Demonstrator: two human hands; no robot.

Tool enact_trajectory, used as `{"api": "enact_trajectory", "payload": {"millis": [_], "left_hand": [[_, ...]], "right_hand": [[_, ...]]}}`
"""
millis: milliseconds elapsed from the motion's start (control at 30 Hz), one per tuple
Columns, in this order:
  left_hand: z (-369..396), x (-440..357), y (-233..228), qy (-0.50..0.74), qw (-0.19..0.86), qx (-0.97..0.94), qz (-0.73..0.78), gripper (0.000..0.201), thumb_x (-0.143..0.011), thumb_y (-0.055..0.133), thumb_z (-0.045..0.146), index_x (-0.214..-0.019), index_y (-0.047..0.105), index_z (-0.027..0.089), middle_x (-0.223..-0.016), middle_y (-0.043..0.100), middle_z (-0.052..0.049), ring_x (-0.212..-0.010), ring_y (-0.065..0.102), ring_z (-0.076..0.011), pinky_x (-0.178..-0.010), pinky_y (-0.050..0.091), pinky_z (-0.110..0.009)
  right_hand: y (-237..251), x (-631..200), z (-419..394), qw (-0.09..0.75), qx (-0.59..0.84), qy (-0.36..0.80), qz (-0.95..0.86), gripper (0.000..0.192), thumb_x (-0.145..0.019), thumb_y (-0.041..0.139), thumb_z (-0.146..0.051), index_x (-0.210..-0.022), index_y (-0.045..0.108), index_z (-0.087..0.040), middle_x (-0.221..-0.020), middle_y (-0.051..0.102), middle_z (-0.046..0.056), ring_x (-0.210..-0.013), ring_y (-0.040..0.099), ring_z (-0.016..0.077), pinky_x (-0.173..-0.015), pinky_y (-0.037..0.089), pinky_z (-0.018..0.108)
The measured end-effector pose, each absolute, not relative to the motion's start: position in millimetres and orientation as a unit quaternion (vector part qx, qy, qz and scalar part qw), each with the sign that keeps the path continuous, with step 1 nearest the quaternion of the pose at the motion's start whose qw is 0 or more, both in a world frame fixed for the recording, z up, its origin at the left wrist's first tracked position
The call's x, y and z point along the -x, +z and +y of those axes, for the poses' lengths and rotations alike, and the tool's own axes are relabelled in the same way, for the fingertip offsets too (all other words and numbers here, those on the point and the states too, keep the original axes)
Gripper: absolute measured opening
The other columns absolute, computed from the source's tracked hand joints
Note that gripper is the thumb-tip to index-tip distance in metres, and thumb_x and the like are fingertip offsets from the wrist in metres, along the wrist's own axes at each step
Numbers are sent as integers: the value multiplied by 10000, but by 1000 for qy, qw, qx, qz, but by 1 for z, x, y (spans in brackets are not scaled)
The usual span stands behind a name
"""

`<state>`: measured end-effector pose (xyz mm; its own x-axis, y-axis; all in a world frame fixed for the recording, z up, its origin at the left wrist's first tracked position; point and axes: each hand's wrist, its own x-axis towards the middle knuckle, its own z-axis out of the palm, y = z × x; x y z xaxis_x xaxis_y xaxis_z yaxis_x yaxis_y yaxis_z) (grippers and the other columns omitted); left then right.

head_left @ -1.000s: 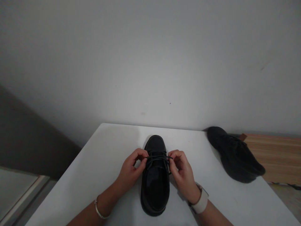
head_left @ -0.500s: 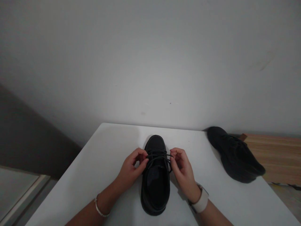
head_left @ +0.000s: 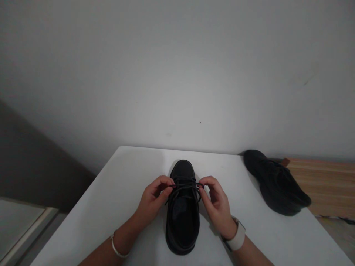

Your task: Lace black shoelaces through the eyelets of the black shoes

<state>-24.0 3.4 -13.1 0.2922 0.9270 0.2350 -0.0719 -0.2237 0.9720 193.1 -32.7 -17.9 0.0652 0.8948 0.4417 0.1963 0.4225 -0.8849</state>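
A black shoe [head_left: 183, 221] lies sole down on the white table, its toe toward the wall and its opening facing me. Black shoelaces [head_left: 186, 185] stretch across its upper between my hands. On the left side of the shoe, my left hand [head_left: 155, 194] pinches a lace between thumb and index finger. My right hand [head_left: 215, 195] pinches the lace at the right side in the same way, with a small loop showing near the fingertips. Some lace hangs down by the shoe's right side.
Another black shoe [head_left: 277, 183] rests at the table's right edge. The white table [head_left: 124, 166] meets a grey wall [head_left: 177, 92] at the back. Beyond the right edge is a wood-grain surface [head_left: 327, 184]; a pale panel [head_left: 22, 221] stands at lower left.
My fingers have shifted slightly at the laces, and the lace ends now form a loop near my right fingertips. The shoe has stayed in place.
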Motion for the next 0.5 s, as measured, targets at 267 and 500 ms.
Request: {"api": "enact_trajectory", "payload": {"millis": [267, 500], "left_hand": [[2, 24, -15, 473, 515, -605, 381, 257, -922, 627, 445, -873, 614, 193, -772, 543, 1, -704, 505, -145, -634, 411, -244], [0, 24, -12, 445, 505, -639, 373, 268, -916, 632, 398, -766, 560, 188, -691, 465, 30, -633, 430, -131, -595, 356, -246]], "right_hand": [[-11, -191, -34, 611, 414, 290, -609, 141, -982, 539, -161, -1061, 610, -253, -965, 594, 45, -910, 586, 193, -790, 490, 325], [-11, -191, -37, 616, 413, 301, -599, 138, -985, 533, -165, -1049, 607, -262, -950, 564, 36, -880, 556, 183, -739, 479, 296]]}}
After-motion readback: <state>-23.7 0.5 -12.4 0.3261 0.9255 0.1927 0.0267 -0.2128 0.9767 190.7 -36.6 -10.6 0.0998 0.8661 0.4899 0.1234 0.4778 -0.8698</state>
